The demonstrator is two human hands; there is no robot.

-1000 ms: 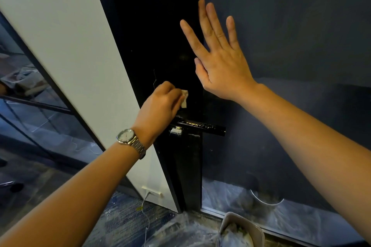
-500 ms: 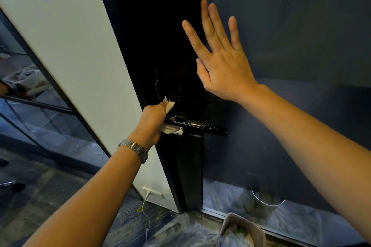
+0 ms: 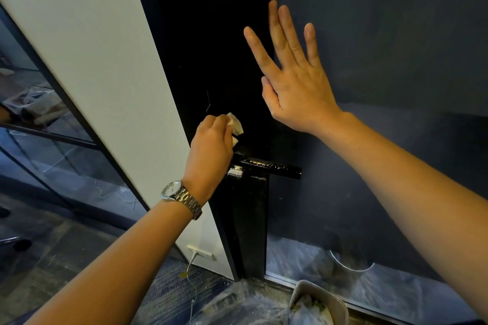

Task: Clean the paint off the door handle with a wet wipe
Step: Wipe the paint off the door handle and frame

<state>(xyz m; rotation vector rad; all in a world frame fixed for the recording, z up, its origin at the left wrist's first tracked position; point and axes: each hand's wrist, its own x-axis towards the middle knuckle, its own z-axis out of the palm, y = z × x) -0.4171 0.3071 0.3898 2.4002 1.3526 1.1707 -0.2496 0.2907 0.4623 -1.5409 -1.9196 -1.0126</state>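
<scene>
A black door handle [image 3: 272, 167] with pale paint flecks sticks out to the right from the edge of the black door [image 3: 219, 42]. My left hand [image 3: 210, 152], with a metal watch on its wrist, is shut on a crumpled white wet wipe [image 3: 235, 125] and presses it against the door just above the handle's left end. My right hand [image 3: 293, 79] lies flat with fingers spread on the dark blue door face, above and right of the handle. A small white latch piece [image 3: 235, 172] shows under the handle.
A white wall panel [image 3: 92, 60] stands left of the door, with glass partitions [image 3: 52, 145] beyond it. A pale bin [image 3: 317, 303] holding rubbish sits on plastic sheeting [image 3: 237, 306] on the floor below the handle. A white socket [image 3: 200, 250] with a cable sits low on the panel.
My left hand rose with the wipe from the handle's left end, where it was half a second ago, to the door just above it. My right hand stayed flat on the door.
</scene>
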